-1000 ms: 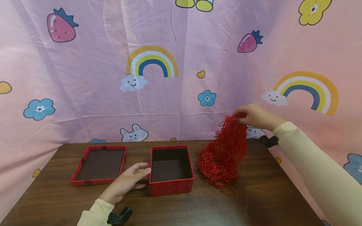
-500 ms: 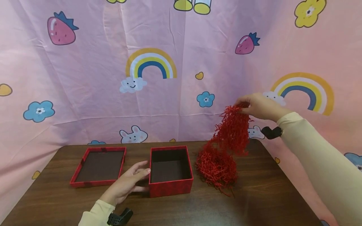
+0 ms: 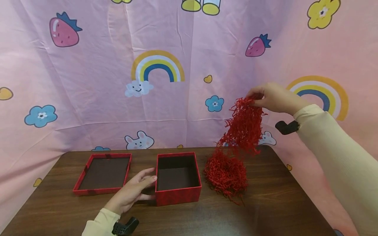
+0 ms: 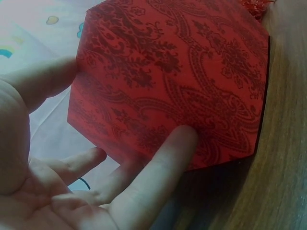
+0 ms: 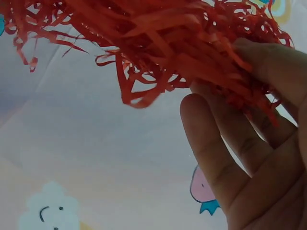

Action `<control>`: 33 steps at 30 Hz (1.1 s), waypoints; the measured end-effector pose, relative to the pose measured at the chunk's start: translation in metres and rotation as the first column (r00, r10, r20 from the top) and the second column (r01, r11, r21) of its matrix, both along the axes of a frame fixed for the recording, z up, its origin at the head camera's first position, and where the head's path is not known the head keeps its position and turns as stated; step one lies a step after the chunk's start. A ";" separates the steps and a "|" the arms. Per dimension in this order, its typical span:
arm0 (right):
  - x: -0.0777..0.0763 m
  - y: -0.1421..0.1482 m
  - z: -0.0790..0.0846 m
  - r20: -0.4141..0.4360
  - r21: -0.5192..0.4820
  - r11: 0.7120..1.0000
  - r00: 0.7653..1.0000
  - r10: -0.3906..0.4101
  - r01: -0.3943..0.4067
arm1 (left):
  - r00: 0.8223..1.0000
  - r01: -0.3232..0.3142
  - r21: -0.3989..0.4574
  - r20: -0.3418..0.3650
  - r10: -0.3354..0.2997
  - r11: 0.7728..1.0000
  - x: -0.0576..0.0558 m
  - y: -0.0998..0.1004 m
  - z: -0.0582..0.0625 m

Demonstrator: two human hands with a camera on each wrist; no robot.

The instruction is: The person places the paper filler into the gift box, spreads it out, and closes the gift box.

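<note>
My right hand (image 3: pixel 276 97) pinches a clump of red shredded paper (image 3: pixel 245 126) in the air. Loose strands trail from it to a second heap of red shredded paper (image 3: pixel 225 172) on the table. The right wrist view shows paper strips (image 5: pixel 163 43) caught between thumb and fingers. My left hand (image 3: pixel 133 190) touches the left side of an open red box (image 3: pixel 178 196) with fairly straight fingers. A dark paisley pattern covers the box wall (image 4: pixel 168 86) in the left wrist view. The box has a dark inside with nothing visible in it.
A red box lid (image 3: pixel 101 190) lies inside-up to the left of the box. The brown wooden table (image 3: pixel 224 216) ends at a pastel cloth backdrop (image 3: pixel 97 98) with printed rainbows and strawberries.
My right hand has risen, lifting the clump of shredded paper higher and stretching it away from the heap. The left hand keeps its place at the box.
</note>
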State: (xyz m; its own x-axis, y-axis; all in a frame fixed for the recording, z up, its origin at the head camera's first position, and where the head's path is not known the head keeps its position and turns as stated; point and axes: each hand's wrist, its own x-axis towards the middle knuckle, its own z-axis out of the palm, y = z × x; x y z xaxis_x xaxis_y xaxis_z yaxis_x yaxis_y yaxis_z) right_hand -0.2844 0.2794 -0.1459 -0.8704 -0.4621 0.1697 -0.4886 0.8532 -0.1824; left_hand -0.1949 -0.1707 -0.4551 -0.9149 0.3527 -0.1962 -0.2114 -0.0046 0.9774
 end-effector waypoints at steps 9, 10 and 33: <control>0.003 0.000 0.024 -0.023 0.007 1.000 1.000 -0.002 0.002 | 1.000 0.007 -0.010 0.001 -0.007 1.000 0.000 0.000 0.000; 0.003 0.001 0.026 -0.029 0.007 1.000 1.000 0.000 0.000 | 1.000 0.008 -0.008 0.000 -0.008 1.000 0.001 0.000 0.000; 0.017 -0.007 0.072 -0.118 0.040 0.999 0.993 -0.028 0.033 | 1.000 0.001 -0.010 0.001 -0.001 1.000 -0.003 -0.002 -0.001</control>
